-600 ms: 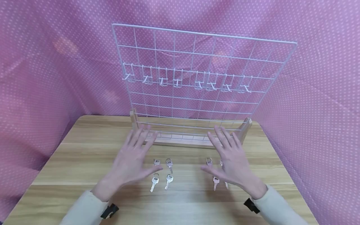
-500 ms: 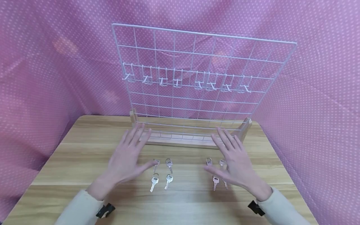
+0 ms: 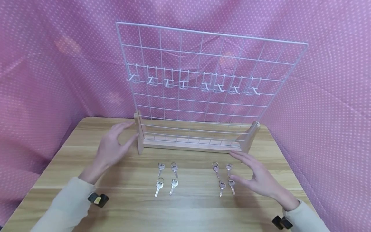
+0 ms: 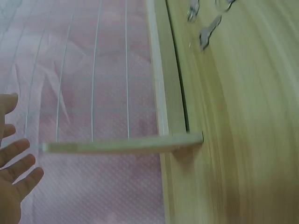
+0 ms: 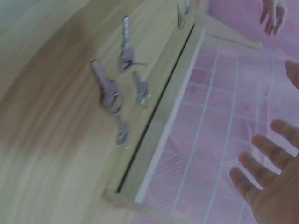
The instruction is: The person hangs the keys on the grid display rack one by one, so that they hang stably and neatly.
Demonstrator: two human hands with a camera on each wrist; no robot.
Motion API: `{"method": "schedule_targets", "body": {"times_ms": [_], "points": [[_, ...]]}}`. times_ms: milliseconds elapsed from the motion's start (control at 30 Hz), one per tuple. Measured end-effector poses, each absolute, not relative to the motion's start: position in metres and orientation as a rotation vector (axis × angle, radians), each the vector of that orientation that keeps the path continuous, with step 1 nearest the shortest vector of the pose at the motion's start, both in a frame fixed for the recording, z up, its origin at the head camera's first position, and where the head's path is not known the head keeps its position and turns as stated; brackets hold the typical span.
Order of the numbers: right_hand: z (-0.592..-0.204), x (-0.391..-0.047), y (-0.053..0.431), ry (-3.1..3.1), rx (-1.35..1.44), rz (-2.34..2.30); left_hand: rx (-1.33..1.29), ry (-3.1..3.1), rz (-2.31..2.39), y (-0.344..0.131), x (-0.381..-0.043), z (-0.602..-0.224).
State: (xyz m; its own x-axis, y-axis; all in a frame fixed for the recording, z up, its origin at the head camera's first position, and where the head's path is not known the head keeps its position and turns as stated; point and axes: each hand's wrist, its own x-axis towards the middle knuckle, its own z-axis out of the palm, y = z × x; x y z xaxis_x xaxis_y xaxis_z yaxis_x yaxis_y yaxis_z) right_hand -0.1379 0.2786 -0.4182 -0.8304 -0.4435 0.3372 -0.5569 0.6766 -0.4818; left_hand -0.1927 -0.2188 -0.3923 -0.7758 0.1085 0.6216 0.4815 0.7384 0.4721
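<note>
My left hand [image 3: 111,148] hovers beside the left wooden foot [image 3: 139,133] of a white wire grid rack [image 3: 200,103], fingers relaxed and holding nothing. In the left wrist view its spread fingers [image 4: 18,163] appear at the left edge. My right hand [image 3: 259,177], empty with loose fingers, is near the right group of keys. That group has a key with a ring [image 3: 215,168] and a lower key [image 3: 222,186] among several. Another group of keys lies left of centre, including one key [image 3: 158,187] with a ring. Whether either hand touches anything is hard to tell.
Several white hooks [image 3: 183,84] hang in a row across the grid. A wooden base bar [image 3: 191,147] joins the rack's feet on the wooden table [image 3: 185,209]. Pink dotted cloth [image 3: 58,80] surrounds the table at the back and sides.
Both hands have moved apart: the left hand went left to beside the rack's left foot, the right hand went right and nearer. Their spread fingers have drawn together, and the keys are more uncovered.
</note>
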Motion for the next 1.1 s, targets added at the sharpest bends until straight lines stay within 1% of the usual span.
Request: {"method": "schedule_targets", "body": {"times_ms": [200,400,733,1100], "points": [[-0.432,-0.142,0.293,-2.734,0.769,0.859,-0.368,-2.313,-0.930,-0.239,-0.214,-0.392],[-0.454,-0.148,0.301,-2.753,0.803,0.886,-0.405,-2.285,-1.025,-0.251,-0.229,-0.394],[-0.479,-0.153,0.307,-2.854,0.779,0.980,-0.385,-2.441,-1.069,-0.253,-0.246,-0.386],[-0.488,-0.159,0.306,-2.951,0.770,0.941,-0.469,-2.521,-1.067,-0.250,-0.268,-0.375]]}}
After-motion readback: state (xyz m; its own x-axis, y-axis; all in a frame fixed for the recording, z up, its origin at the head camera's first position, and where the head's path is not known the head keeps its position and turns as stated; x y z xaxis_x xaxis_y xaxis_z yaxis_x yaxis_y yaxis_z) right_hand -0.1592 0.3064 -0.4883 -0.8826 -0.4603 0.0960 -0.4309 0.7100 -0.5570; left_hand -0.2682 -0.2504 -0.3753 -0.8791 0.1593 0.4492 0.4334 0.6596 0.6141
